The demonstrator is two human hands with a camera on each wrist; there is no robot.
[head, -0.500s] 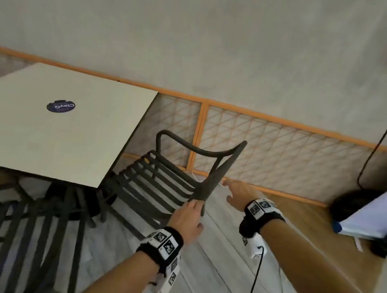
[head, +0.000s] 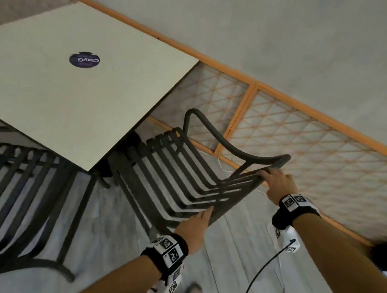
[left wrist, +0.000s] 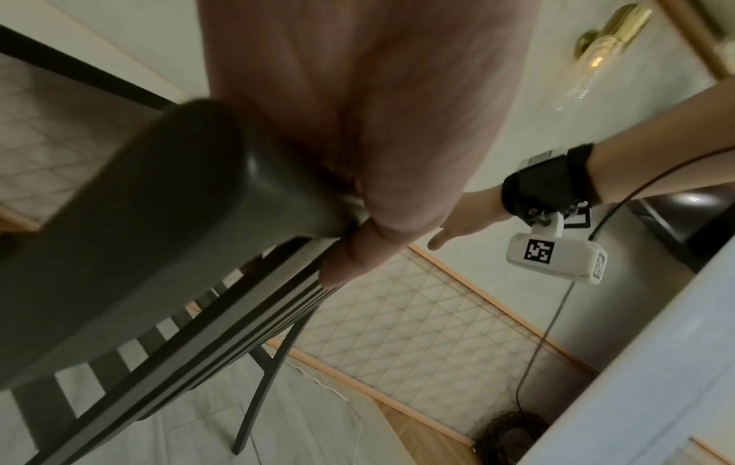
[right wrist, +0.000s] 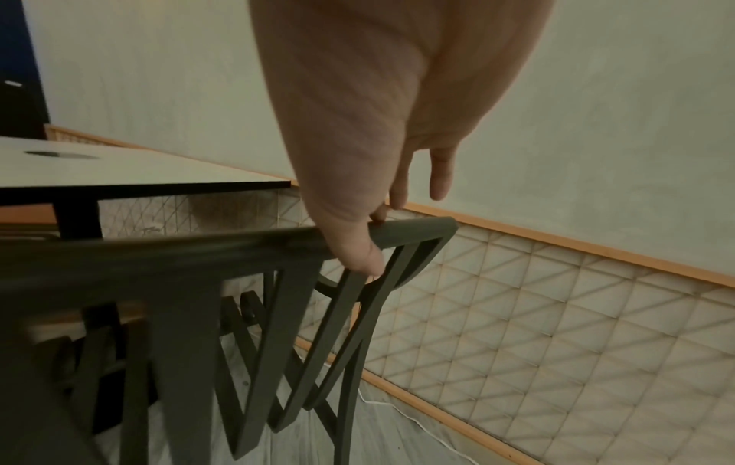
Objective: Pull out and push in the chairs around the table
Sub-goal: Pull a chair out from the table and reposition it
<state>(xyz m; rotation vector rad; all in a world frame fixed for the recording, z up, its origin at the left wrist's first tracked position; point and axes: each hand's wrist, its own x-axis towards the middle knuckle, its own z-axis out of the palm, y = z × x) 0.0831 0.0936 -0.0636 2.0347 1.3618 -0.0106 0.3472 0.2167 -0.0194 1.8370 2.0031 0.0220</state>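
A dark slatted chair (head: 184, 169) stands at the right side of the pale square table (head: 71, 96), its seat front under the table's edge. My left hand (head: 195, 225) grips the near end of the backrest's top rail (left wrist: 159, 220); the left wrist view shows my fingers wrapped round it. My right hand (head: 275, 181) holds the far end of the same rail. In the right wrist view my thumb (right wrist: 358, 251) presses the rail's (right wrist: 199, 251) near face, with fingers over the top and one finger sticking out.
A second dark slatted chair (head: 21, 197) stands at the table's near side, lower left. An orange-framed lattice panel (head: 310, 149) runs along the wall just behind the held chair. A black cable (head: 256, 277) hangs from my right wrist. A round sticker (head: 84, 59) lies on the tabletop.
My right hand, which hovered open beside the backrest's far end, has come onto the rail and taken hold. The left hand keeps its grip. The head view has tilted.
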